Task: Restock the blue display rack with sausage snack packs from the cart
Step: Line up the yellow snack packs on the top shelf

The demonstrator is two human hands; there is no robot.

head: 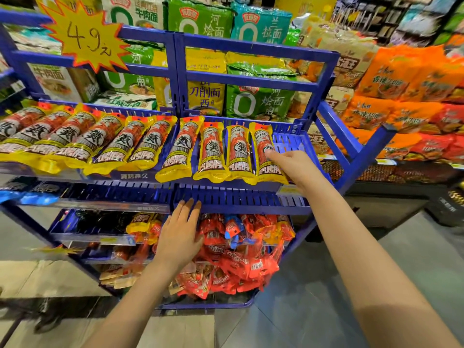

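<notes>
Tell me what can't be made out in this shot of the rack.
- Head view: the cart is nowhere in the frame, so its stock is unknown.
- The fingertips of the right hand on the rightmost sausage pack; the hand's own back hides the grip.
- Left end of the sausage row: cut off by the picture's edge.
- Packs on the lower shelf: partly hidden by the left hand and blurred.

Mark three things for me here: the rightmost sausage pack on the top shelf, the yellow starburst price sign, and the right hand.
rightmost sausage pack [263, 143], head view, on its red middle above the fingertips.
yellow starburst price sign [88, 38], head view, on the handwritten number.
right hand [295, 167], head view, on the back of the hand.
</notes>
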